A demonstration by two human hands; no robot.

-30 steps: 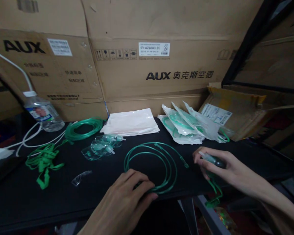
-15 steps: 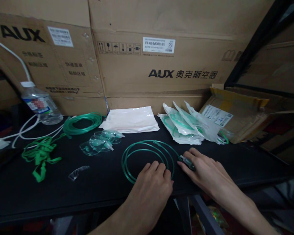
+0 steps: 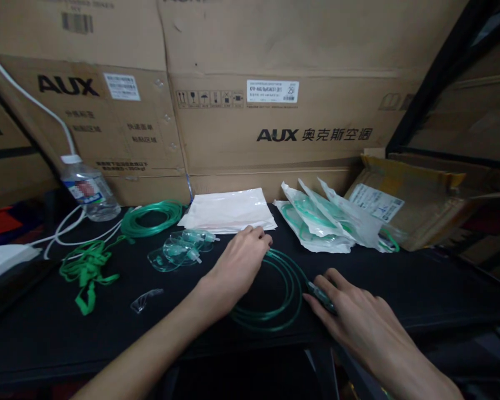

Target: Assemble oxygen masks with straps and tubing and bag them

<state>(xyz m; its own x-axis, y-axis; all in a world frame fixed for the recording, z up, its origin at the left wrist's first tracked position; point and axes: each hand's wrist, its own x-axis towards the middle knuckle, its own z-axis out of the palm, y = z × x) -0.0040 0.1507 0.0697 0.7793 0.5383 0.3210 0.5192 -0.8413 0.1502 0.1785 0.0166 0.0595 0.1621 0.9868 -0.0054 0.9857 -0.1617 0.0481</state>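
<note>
A loose coil of thin green tubing (image 3: pixel 289 278) lies on the black tabletop between my hands. My left hand (image 3: pixel 245 250) is at the coil's far side, its fingers closed on the tubing; the fingertips are partly hidden. My right hand (image 3: pixel 354 305) is curled at the right of the coil, holding the green connector (image 3: pixel 323 297) at the tubing's end between thumb and fingers. Left of my left hand sit several clear green oxygen masks (image 3: pixel 177 250) in a small pile. A small clear plastic piece (image 3: pixel 145 300) lies nearer the front edge.
Behind stand white flat packets (image 3: pixel 229 210), sealed pouches with green tubing (image 3: pixel 316 216) and an opened carton (image 3: pixel 412 211). To the left are another tubing coil (image 3: pixel 152 218), green elastic straps (image 3: pixel 87 272), a plastic bottle (image 3: pixel 89 191) and a white cable. Large cardboard boxes (image 3: pixel 316 116) form the back.
My left hand has moved from the coil's near side to its far side. The coil has shifted, its loops now lying closer to my right hand. The view has tilted slightly upward.
</note>
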